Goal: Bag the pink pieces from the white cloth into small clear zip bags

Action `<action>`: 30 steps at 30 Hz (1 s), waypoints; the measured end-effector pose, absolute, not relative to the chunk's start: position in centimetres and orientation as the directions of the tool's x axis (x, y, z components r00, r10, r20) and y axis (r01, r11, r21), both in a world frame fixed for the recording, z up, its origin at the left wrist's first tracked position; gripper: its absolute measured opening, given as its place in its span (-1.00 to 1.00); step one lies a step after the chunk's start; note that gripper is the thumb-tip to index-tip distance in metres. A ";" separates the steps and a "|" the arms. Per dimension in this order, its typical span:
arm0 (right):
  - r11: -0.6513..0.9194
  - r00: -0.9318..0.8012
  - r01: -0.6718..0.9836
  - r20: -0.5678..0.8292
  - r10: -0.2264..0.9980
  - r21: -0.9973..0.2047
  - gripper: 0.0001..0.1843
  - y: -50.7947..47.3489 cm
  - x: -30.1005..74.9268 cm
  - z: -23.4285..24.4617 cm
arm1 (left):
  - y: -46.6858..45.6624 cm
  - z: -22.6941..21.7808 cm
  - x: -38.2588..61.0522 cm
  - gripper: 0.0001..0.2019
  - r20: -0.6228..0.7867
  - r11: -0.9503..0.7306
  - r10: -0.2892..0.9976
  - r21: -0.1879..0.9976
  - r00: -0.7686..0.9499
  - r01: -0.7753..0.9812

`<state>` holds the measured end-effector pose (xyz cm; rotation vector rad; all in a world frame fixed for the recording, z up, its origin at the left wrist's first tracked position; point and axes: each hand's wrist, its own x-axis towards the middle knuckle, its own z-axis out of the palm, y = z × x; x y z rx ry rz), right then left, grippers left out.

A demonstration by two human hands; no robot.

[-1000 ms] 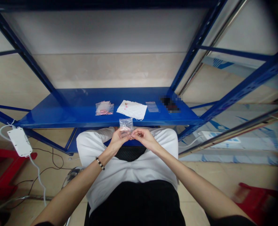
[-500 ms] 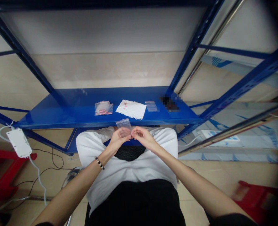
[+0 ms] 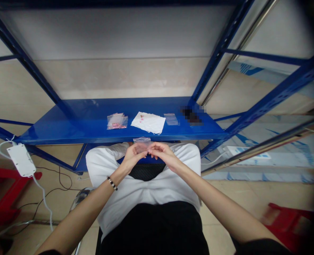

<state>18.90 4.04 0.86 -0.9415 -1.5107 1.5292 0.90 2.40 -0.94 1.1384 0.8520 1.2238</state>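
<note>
A small clear plastic zip bag [image 3: 142, 143] stands up from the fingertips of my left hand [image 3: 132, 158] and my right hand [image 3: 163, 156], which meet over my lap. Both hands pinch its lower edge, and the fingers hide that part. Nothing shows inside it. Beyond my hands, a blue steel shelf [image 3: 66, 134] carries a zip bag of pink beads [image 3: 116, 122], a white paper sheet [image 3: 148, 122] with tiny pink bits on it, and a flat clear bag [image 3: 171, 119]. All of these lie out of reach of my fingers.
A pixelated dark object [image 3: 191, 117] lies on the shelf. Blue uprights [image 3: 220, 53] rise on both sides. A white box [image 3: 21, 160] hangs on a cable at left, a power strip [image 3: 239, 152] lies at right, and red stools [image 3: 289, 221] stand on the floor.
The small bag has gone from puffed and hanging to flatter and upright above my fingertips. My hands have shifted slightly. The items on the shelf have not moved.
</note>
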 end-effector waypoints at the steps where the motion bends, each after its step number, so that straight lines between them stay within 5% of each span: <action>1: -0.002 -0.429 -0.034 0.013 0.903 -0.999 -0.76 4.0 18.9 0.8 | 2.4 -1.0 0.9 -0.69 0.083 -0.033 0.980 0.965 0.183 -0.260; 19: -0.107 -0.426 -0.088 -0.060 0.903 -0.990 -0.70 4.4 18.8 0.5 | 2.4 -0.4 0.7 -0.72 0.050 0.030 0.980 0.917 0.190 -0.397; 30: -0.073 -0.422 -0.095 -0.027 0.906 -0.993 -0.95 4.1 18.6 1.1 | 2.2 -0.9 0.8 -0.72 0.099 -0.027 0.966 0.957 0.237 -0.288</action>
